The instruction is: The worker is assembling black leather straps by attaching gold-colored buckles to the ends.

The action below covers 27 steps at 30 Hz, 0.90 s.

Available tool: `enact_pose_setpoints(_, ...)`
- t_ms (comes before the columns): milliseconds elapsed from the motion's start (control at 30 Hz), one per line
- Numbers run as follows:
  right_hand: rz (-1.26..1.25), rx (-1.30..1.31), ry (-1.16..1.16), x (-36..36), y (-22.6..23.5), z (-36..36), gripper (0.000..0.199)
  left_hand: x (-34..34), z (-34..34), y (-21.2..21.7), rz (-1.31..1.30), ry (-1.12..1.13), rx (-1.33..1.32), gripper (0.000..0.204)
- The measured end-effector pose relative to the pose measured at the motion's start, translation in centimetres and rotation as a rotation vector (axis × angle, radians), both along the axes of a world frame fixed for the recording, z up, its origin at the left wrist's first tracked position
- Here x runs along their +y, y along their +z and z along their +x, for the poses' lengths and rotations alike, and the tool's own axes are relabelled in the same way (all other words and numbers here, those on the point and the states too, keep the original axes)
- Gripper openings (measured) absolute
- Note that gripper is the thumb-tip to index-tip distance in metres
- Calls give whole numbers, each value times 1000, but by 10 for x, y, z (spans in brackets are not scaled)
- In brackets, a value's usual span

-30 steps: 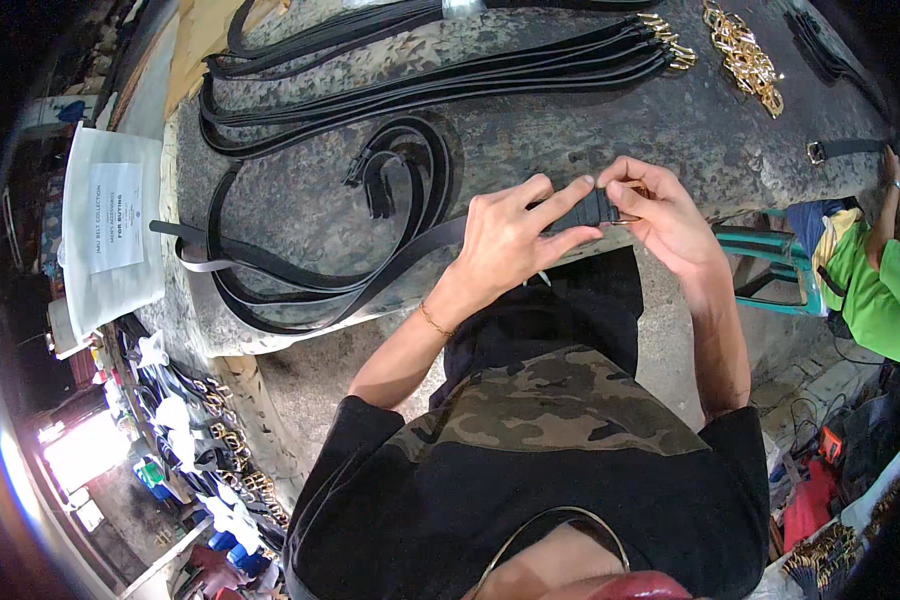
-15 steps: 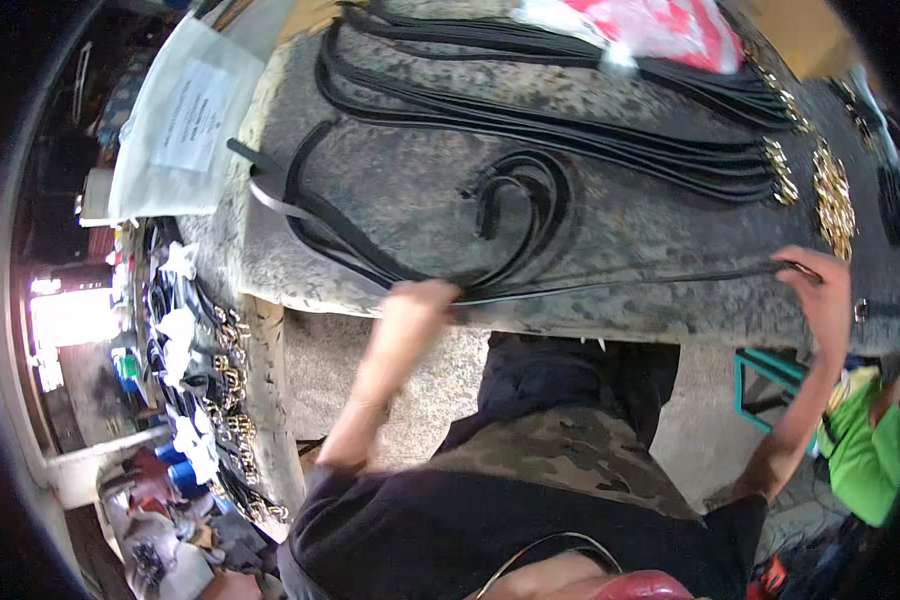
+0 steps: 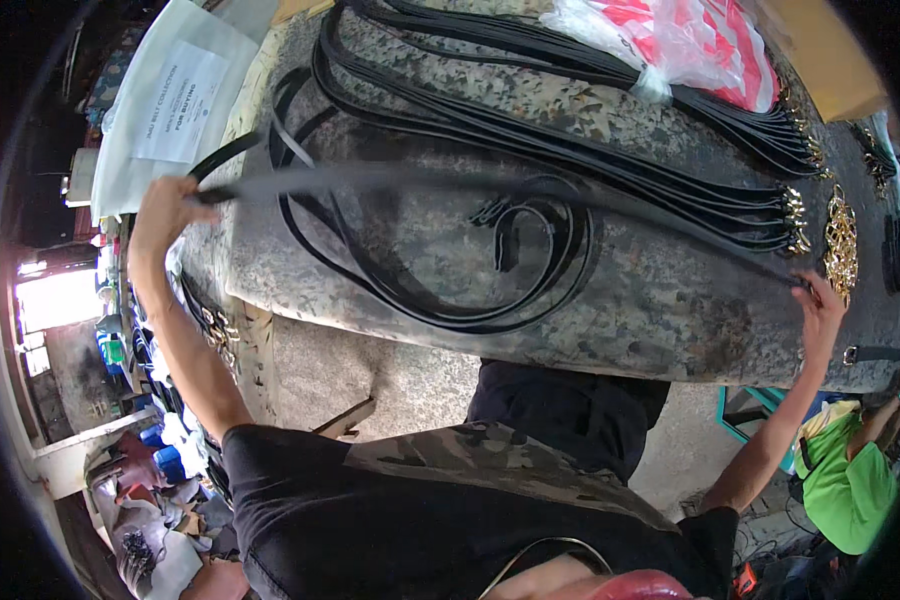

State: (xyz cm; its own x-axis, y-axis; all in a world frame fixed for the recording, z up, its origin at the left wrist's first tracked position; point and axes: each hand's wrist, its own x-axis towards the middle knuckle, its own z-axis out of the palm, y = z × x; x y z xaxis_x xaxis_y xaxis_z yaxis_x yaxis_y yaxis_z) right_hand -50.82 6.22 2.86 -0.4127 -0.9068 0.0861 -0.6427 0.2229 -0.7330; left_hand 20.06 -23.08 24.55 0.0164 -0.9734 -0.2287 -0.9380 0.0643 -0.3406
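Note:
A long black belt strap is stretched across the table between my two hands, blurred by motion along its middle. My left hand is closed on it near the table's left edge, and part of the strap runs past that hand. At the right, my right hand pinches the other end, close to a heap of gold buckles. Beneath the held strap lies a loose coil of black straps, its ends curled inward.
Behind the coil lie rows of black belts with gold buckles at their right ends. A red and white plastic bag rests on the far belts. A white printed bag stands at the far left. A person in green is at the right.
My left hand has moved from the table's near edge out to the far left, drawing the strap across the table above the coil. The right hand stays at the right with the strap's end.

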Motion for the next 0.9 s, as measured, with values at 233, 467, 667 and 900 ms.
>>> enact_pose_setpoints(233, 88, -164, -66, 34, -20, -37, 18, 40, 78, 20, -251, 150, 31, 34)
enact_pose_setpoints(467, 66, 45, -155, 35, -36, -58, 25, -28, 19, 6, -731, -562, 128, 21)
enact_pose_setpoints(667, -21, 135, -209, 110, -93, -98, 29, -93, -49, -191, -227, -438, -74, 25)
enact_pose_setpoints(900, -1, -81, -10, 52, -81, -56, 24, -76, 28, -214, -321, -348, -20, 24)
